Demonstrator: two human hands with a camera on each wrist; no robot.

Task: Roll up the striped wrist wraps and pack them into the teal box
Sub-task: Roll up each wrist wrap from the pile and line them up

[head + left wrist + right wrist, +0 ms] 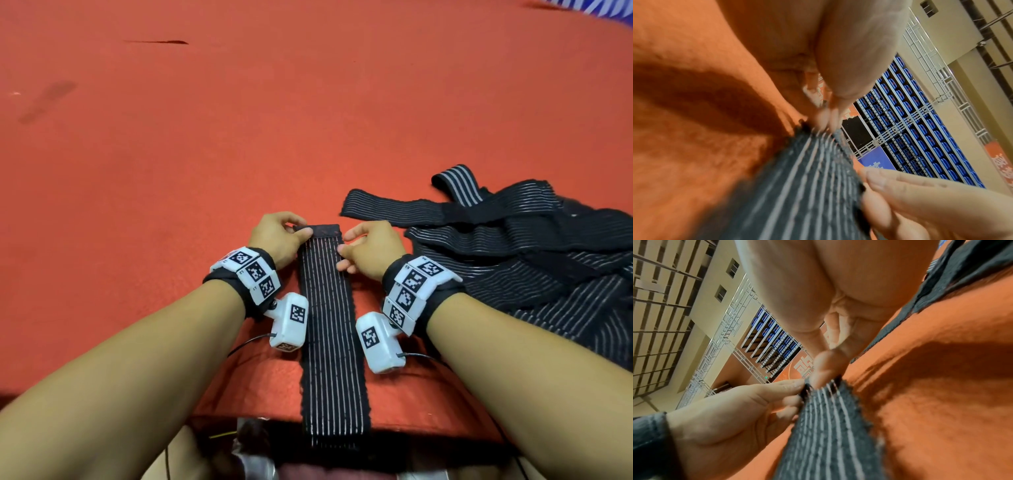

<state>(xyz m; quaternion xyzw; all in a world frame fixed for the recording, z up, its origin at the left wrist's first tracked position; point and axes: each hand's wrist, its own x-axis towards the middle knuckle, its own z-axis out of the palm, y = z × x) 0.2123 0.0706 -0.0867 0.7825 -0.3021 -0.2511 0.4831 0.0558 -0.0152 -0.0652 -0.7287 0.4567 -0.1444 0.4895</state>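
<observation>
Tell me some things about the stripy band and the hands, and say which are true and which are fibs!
1. Both hands pinch the far end of the stripy wrap. True: left hand, right hand.
2. The wrap is fully rolled up. False: it lies flat and stretched out.
3. More stripy wraps lie heaped beside the right hand. True.
4. The surface is green. False: it is orange-red.
5. A teal box sits beside the wraps. False: none is in view.
</observation>
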